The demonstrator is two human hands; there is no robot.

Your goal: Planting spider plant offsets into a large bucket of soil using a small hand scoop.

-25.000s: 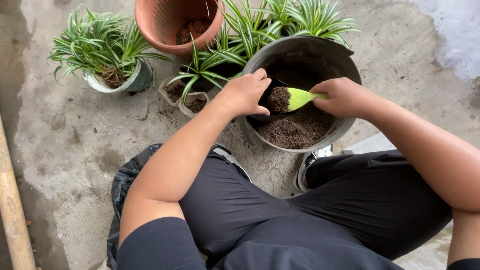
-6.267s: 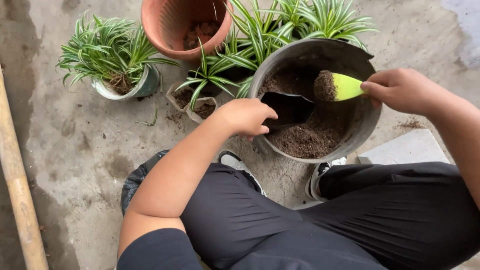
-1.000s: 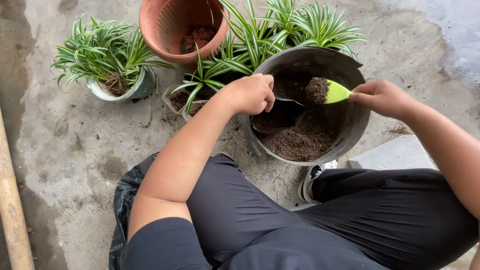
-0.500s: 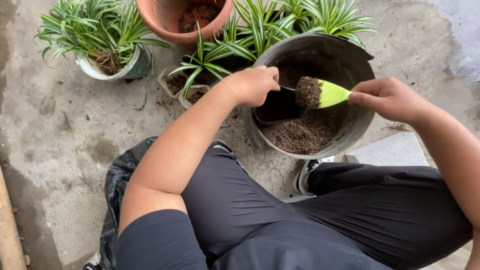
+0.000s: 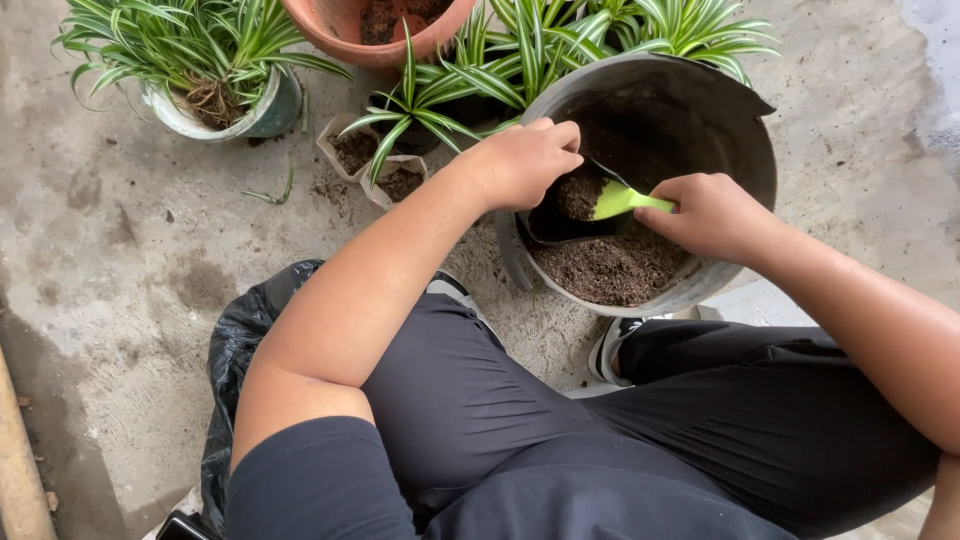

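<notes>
Soft, even daylight fills the scene; it seems overcast or shaded, since nothing casts a hard-edged shadow. The concrete floor reads in flat mid-grey, with a paler washed-out patch at the upper right corner; no glare shows on it. The inside of the large grey tub falls into deep shadow, so its far wall is hard to read; the black trousers hold little detail. Focus is sharp across the striped leaves; the frame edges bend slightly, perhaps from a wide lens.
</notes>
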